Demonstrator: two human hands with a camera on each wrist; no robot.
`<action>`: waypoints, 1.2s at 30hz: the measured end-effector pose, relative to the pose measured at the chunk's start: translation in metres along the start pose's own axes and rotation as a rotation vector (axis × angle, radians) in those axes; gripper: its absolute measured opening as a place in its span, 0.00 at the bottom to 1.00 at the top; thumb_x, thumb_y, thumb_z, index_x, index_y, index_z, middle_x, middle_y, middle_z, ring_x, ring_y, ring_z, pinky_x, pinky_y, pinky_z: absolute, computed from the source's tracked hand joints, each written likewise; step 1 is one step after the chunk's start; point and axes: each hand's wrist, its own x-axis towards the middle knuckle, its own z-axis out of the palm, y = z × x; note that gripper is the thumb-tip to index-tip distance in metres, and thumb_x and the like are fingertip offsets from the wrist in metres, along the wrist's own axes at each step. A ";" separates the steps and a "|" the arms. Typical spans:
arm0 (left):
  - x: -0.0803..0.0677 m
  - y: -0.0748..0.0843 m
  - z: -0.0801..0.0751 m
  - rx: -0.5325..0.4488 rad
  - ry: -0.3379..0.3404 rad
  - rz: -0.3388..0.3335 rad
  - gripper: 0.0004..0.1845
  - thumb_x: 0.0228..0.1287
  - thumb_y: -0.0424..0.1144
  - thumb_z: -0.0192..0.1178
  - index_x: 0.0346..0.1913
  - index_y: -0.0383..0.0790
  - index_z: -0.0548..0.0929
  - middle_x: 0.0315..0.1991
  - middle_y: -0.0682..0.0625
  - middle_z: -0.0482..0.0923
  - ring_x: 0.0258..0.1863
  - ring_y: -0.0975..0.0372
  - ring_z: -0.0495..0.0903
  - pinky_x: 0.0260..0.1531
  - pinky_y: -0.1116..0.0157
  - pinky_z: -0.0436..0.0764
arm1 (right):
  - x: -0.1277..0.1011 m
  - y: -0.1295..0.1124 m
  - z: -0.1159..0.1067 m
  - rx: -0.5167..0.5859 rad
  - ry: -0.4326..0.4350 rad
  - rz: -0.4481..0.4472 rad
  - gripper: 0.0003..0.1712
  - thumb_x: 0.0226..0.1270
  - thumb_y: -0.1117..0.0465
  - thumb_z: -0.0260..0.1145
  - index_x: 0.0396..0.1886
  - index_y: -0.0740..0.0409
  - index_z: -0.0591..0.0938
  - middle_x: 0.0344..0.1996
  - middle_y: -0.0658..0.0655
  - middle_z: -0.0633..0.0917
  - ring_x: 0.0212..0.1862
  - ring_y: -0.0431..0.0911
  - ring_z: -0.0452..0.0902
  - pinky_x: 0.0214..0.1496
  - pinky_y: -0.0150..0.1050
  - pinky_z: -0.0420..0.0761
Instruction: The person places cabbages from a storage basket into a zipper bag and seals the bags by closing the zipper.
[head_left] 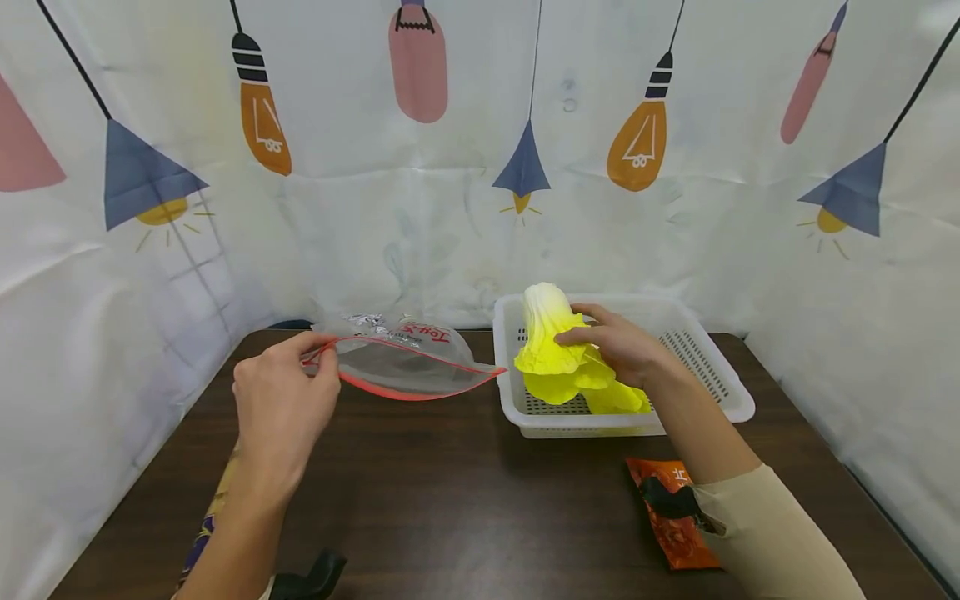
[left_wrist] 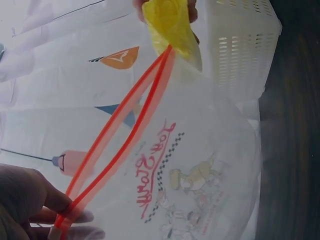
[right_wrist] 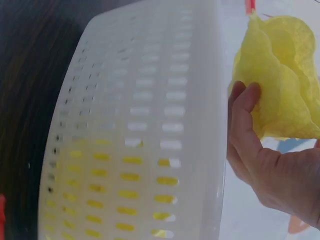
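Left hand pinches one end of a clear zip bag with red edges, and right hand grips a yellow leafy cabbage. At far left, a purple-and-yellow item is mostly hidden by the forearm. The bag's mouth gapes, its free tip near the left side of a white slotted basket. Above that basket the cabbage hangs leaves down, pale base up; more yellow leaf lies inside. Farther right, an orange packet rests on the dark table, partly covered by the sleeve.
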 end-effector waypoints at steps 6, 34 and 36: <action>0.001 -0.001 0.002 -0.009 0.033 0.022 0.15 0.64 0.35 0.57 0.43 0.41 0.94 0.30 0.39 0.90 0.29 0.34 0.79 0.28 0.44 0.72 | -0.018 0.006 0.003 0.086 -0.032 -0.049 0.44 0.75 0.56 0.63 0.84 0.42 0.54 0.64 0.60 0.74 0.50 0.49 0.85 0.52 0.43 0.88; 0.000 0.000 0.003 -0.016 0.062 0.059 0.14 0.64 0.35 0.59 0.42 0.42 0.94 0.32 0.40 0.91 0.26 0.36 0.79 0.23 0.49 0.71 | -0.059 0.005 0.068 0.139 -0.381 -0.304 0.44 0.73 0.64 0.64 0.82 0.42 0.57 0.61 0.65 0.73 0.46 0.52 0.87 0.51 0.47 0.89; 0.000 0.000 0.003 -0.019 0.068 0.072 0.14 0.63 0.34 0.59 0.42 0.42 0.94 0.31 0.40 0.90 0.25 0.37 0.79 0.22 0.51 0.69 | -0.060 0.006 0.071 0.119 -0.388 -0.306 0.43 0.71 0.63 0.65 0.81 0.44 0.59 0.61 0.65 0.72 0.46 0.52 0.87 0.50 0.46 0.89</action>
